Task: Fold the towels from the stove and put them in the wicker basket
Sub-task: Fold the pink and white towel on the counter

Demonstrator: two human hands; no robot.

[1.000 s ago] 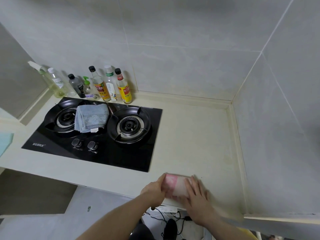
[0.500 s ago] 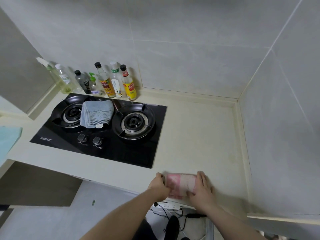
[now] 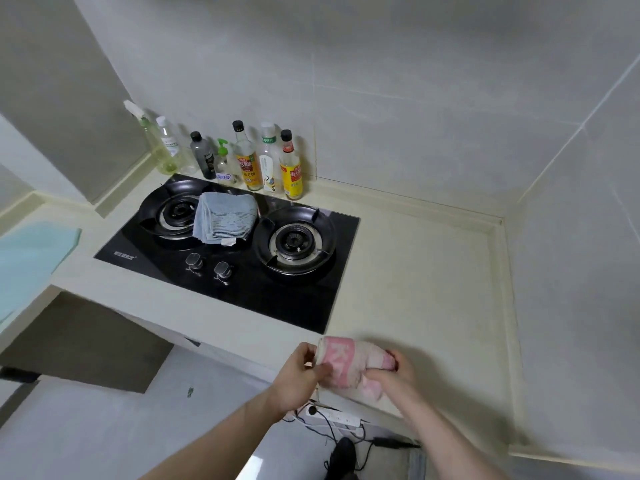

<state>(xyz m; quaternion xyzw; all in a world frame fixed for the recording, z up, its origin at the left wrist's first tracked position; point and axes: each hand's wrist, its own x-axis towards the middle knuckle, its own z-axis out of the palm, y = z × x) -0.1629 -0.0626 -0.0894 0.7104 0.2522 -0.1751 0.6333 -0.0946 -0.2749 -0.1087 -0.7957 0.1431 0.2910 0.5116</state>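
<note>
The blue towel [image 3: 227,220] lies on the stove [image 3: 242,271] at about 10 o'clock, between the two burners, not folded for the basket yet. The step in hand looks like folding the pink towel [image 3: 349,365], which sits at 6 o'clock on the front edge of the surface [image 3: 415,289]. The left hand [image 3: 299,377] pinches the towel's left end with curled fingers. The right hand [image 3: 394,377] grips its right end, fingers wrapped round the cloth. Next, the fold likely needs finishing, then the towel must go to the wicker basket, which is not in view.
</note>
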